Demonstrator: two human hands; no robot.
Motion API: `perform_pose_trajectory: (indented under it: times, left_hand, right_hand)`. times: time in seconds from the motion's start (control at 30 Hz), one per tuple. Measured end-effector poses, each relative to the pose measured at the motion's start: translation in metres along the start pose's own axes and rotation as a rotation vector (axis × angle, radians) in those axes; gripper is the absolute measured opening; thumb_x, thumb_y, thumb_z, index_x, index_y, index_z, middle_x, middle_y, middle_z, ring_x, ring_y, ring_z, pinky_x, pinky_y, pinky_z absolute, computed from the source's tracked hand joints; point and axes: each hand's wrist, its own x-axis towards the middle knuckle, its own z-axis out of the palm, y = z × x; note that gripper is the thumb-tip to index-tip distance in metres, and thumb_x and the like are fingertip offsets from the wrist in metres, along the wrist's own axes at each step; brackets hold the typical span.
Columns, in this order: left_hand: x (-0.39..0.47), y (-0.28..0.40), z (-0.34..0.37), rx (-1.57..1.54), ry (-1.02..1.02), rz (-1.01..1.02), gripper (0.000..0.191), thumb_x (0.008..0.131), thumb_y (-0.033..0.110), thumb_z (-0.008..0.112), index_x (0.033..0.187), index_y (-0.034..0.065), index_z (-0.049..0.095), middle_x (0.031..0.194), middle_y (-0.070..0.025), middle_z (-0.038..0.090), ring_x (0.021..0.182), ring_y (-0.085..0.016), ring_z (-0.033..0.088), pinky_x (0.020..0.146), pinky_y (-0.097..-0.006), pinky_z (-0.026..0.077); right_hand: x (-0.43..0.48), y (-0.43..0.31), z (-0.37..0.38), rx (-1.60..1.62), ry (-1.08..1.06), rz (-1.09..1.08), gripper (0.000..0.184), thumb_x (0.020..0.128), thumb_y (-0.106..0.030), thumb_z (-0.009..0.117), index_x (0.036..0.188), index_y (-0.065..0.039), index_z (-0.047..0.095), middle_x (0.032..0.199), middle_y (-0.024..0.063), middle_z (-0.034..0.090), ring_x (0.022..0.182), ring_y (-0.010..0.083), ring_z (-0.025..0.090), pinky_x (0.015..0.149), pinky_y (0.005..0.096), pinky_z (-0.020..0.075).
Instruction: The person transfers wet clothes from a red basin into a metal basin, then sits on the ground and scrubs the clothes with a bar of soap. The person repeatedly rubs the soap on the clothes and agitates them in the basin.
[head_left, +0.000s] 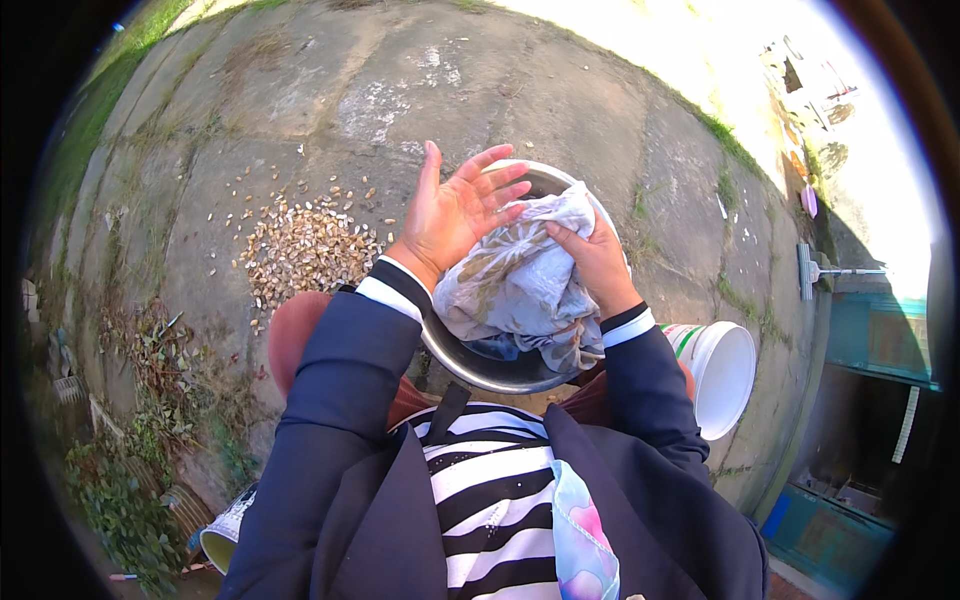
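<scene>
A wet, bunched white cloth (510, 277) with a brown and grey leaf pattern hangs over a round metal basin (487, 381). My right hand (596, 259) grips its upper edge, thumb on top. Beside the cloth, my left hand (461, 202) is raised palm up with its fingers spread and nothing in it. The lower folds of the cloth rest in the basin, where a little water (491, 347) seems to show. My forearms and the cloth cover much of the basin.
Peanut shells or peanuts (311, 251) lie heaped on the concrete ground (555, 105) at the left. A white plastic bucket (724, 381) lies tipped at the right. Farther right are a squeegee mop (806, 271) and a doorway. Potted plants (124, 517) and another bucket (221, 536) stand lower left.
</scene>
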Motion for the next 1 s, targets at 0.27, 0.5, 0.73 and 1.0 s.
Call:
perform_pose_trajectory:
  times: [0.27, 0.5, 0.73, 1.0]
  left_hand:
    - [-0.005, -0.010, 0.009, -0.365, -0.064, -0.059, 0.115, 0.076, 0.093, 0.014, 0.154, 0.0089, 0.030, 0.153, -0.0179, 0.038, 0.135, -0.029, 0.044, 0.113, -0.0422, 0.032]
    - [-0.004, -0.021, -0.008, -0.275, -0.017, -0.069, 0.117, 0.075, 0.094, 0.013, 0.154, 0.0098, 0.029, 0.155, -0.0234, 0.033, 0.142, -0.035, 0.035, 0.118, -0.0446, 0.026]
    - [-0.012, -0.011, 0.013, -0.465, -0.028, -0.034, 0.117, 0.075, 0.094, 0.008, 0.154, 0.0107, 0.031, 0.154, -0.0235, 0.034, 0.143, -0.035, 0.032, 0.120, -0.0504, 0.017]
    - [-0.007, -0.013, 0.011, -0.421, 0.025, -0.041, 0.114, 0.080, 0.089, 0.006, 0.152, 0.0047, 0.033, 0.154, -0.0228, 0.036, 0.143, -0.034, 0.033, 0.119, -0.0499, 0.019]
  right_hand:
    - [-0.001, -0.015, -0.013, 0.531, 0.079, 0.083, 0.031, 0.097, -0.011, 0.058, 0.126, 0.000, 0.057, 0.118, 0.0106, 0.066, 0.107, 0.0212, 0.064, 0.094, 0.0364, 0.0511]
    - [0.005, -0.009, -0.022, 0.801, 0.079, 0.098, 0.031, 0.099, -0.019, 0.055, 0.124, -0.001, 0.058, 0.122, 0.0138, 0.065, 0.113, 0.0286, 0.063, 0.101, 0.0447, 0.0478]
    - [0.006, -0.014, -0.035, 0.880, 0.072, 0.030, 0.032, 0.099, -0.021, 0.054, 0.124, -0.002, 0.058, 0.124, 0.0150, 0.065, 0.116, 0.0320, 0.062, 0.103, 0.0484, 0.0459]
    - [0.008, -0.012, -0.038, 0.904, 0.100, 0.065, 0.034, 0.099, -0.021, 0.054, 0.125, -0.001, 0.058, 0.125, 0.0167, 0.064, 0.116, 0.0334, 0.062, 0.103, 0.0490, 0.0455]
